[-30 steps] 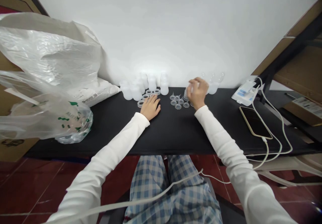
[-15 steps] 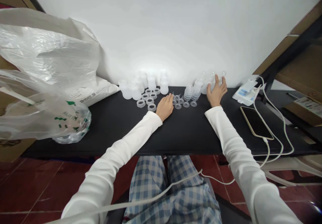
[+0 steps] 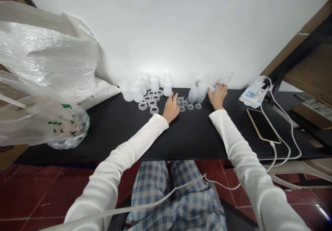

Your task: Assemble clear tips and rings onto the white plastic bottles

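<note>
My left hand (image 3: 171, 109) lies palm down on the black tabletop with its fingers slightly spread, touching or just beside a cluster of small clear teats (image 3: 182, 108). Nothing shows in its grasp. Left of it are several translucent collar rings (image 3: 154, 110) and white frosted bottles (image 3: 167, 85). My right hand (image 3: 218, 96) is curled around a clear domed cap (image 3: 214, 86), mostly hidden behind the thumb and fingers. A second domed cap (image 3: 228, 77) leans beyond its fingertips. Stacked clear caps (image 3: 192, 94) stand between the hands.
A large white plastic bag (image 3: 52, 54) and a clear bag with green print (image 3: 67, 123) fill the left side. At right are a phone (image 3: 263, 125) with a white cable and a clear plastic case (image 3: 252, 94). The wall (image 3: 166, 27) rises behind the table.
My right hand has moved lower and slightly left, its fingers drawing in around the caps. A cap there has shifted. My left hand's fingers have spread a little beside the teats.
</note>
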`<state>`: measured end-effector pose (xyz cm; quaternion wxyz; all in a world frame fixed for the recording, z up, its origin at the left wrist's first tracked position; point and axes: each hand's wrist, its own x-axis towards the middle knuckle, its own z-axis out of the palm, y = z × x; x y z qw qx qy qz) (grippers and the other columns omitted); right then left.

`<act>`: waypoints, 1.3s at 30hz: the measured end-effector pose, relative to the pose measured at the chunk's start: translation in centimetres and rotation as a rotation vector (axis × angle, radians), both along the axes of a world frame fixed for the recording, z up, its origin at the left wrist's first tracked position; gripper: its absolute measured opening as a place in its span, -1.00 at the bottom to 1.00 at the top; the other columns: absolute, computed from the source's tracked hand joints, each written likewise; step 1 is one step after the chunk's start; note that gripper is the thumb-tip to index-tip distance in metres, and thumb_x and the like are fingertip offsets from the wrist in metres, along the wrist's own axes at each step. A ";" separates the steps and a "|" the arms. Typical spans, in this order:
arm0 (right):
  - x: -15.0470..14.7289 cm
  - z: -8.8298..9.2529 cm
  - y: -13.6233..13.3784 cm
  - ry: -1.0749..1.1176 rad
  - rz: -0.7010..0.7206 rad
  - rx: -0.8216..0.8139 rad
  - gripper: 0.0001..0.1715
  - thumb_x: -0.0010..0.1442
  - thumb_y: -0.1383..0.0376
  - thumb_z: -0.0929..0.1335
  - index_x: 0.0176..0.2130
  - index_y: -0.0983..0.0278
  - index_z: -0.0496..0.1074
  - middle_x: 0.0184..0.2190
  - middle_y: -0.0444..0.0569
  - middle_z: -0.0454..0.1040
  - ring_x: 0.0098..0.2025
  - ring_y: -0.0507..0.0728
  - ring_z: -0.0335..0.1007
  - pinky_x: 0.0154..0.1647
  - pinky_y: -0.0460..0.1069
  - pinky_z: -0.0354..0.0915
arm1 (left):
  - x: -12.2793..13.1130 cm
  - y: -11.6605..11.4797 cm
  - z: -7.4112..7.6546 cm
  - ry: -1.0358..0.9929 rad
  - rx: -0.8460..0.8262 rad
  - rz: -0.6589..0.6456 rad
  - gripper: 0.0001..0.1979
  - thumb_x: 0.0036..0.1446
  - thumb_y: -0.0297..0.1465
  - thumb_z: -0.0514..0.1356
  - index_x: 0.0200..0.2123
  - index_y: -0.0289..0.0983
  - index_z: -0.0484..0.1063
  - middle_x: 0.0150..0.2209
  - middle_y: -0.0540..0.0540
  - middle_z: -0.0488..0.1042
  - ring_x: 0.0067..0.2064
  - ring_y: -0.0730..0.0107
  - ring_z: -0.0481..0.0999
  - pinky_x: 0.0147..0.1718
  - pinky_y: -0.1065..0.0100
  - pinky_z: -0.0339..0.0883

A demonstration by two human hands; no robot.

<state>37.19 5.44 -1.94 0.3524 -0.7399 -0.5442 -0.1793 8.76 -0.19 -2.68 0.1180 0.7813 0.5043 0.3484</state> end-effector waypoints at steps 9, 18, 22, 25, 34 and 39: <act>-0.2 0.0 -0.8 -0.212 0.049 -0.238 -0.39 0.28 0.16 0.31 0.20 0.46 0.26 0.10 0.40 0.33 0.10 0.39 0.24 0.10 0.25 0.21 | 1.0 0.9 1.9 0.103 0.099 0.029 -0.62 0.36 -0.35 0.04 0.15 -0.23 0.48 0.30 -0.29 0.29 0.35 0.00 0.24 0.27 -0.03 0.18; -0.5 0.7 -1.2 -0.217 -0.058 -0.168 -0.45 0.25 0.16 0.33 0.13 0.41 0.29 0.00 0.32 0.41 0.07 0.38 0.26 0.09 0.26 0.20 | 1.4 1.6 2.0 0.179 0.111 0.017 -0.75 0.36 -0.31 0.10 -0.03 -0.18 0.55 0.16 -0.22 0.47 0.37 -0.01 0.22 0.27 -0.09 0.09; -0.3 0.5 -0.9 -0.093 -0.111 -0.014 -0.46 0.25 0.09 0.30 0.08 0.40 0.28 -0.02 0.32 0.43 0.03 0.38 0.31 0.08 0.29 0.22 | 1.4 1.6 2.4 0.164 0.097 -0.025 -0.76 0.38 -0.33 0.08 -0.06 -0.16 0.53 0.06 -0.15 0.57 0.39 0.07 0.22 0.27 -0.07 0.05; -0.2 0.6 -1.0 0.013 -0.120 0.077 -0.44 0.25 0.03 0.29 0.07 0.38 0.25 -0.04 0.30 0.44 0.01 0.38 0.35 0.08 0.29 0.23 | 1.6 1.7 2.5 0.147 0.090 -0.033 -0.76 0.40 -0.33 0.06 -0.08 -0.16 0.53 0.01 -0.13 0.61 0.38 0.08 0.24 0.28 -0.06 0.04; -0.8 1.5 -1.7 0.178 -0.144 0.234 -0.46 0.30 -0.02 0.25 0.08 0.30 0.19 0.05 0.27 0.39 0.09 0.38 0.36 0.15 0.32 0.21 | 1.7 2.1 1.6 0.202 0.109 -0.008 -0.63 0.43 -0.35 -0.07 0.00 -0.16 0.54 0.08 -0.18 0.57 0.33 0.01 0.28 0.27 -0.13 0.08; -1.4 2.0 -1.8 0.225 -0.172 0.387 -0.46 0.37 -0.05 0.20 0.07 0.32 0.20 0.02 0.28 0.35 0.09 0.37 0.34 0.14 0.34 0.24 | 1.7 1.8 1.6 0.168 0.129 0.002 -0.56 0.43 -0.37 -0.11 0.20 -0.15 0.43 0.25 -0.13 0.45 0.38 0.05 0.22 0.30 -0.08 0.05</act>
